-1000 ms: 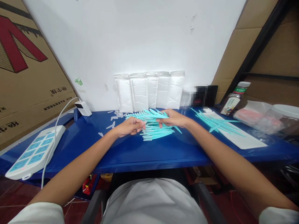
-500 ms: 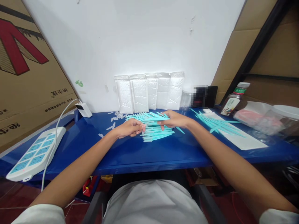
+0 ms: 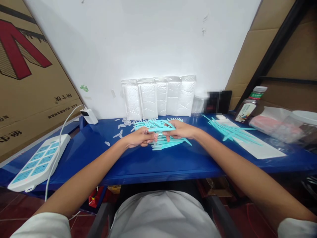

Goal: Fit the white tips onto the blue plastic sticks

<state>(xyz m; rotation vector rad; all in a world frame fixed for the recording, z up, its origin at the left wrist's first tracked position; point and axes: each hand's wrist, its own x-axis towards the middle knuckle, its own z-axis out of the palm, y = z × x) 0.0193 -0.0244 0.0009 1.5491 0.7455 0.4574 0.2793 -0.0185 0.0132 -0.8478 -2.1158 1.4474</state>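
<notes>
My left hand (image 3: pixel 140 137) is closed in a pinch, its fingertips on what looks like a small translucent cap (image 3: pixel 155 140), mostly covered by the fingers. Facing it, my right hand (image 3: pixel 180 129) is closed around slim turquoise plastic sticks (image 3: pixel 160 127). The fingertips of both hands nearly meet over the middle of the blue table. Below them lies a fanned pile of the same sticks (image 3: pixel 164 144), and more are spread behind. Loose translucent caps (image 3: pixel 121 133) are scattered left of the pile.
White padded packets (image 3: pixel 148 100) lean against the wall. At right, more turquoise sticks (image 3: pixel 232 132) lie on a white sheet (image 3: pixel 266 151), near a bottle (image 3: pixel 249 105) and a clear jar (image 3: pixel 305 124). A power strip (image 3: pixel 39 163) and a small white device (image 3: pixel 89 116) stand at left.
My right hand has moved slightly left and down, bringing its fingertips close to my left hand. My left hand keeps its pinch and has shifted slightly right.
</notes>
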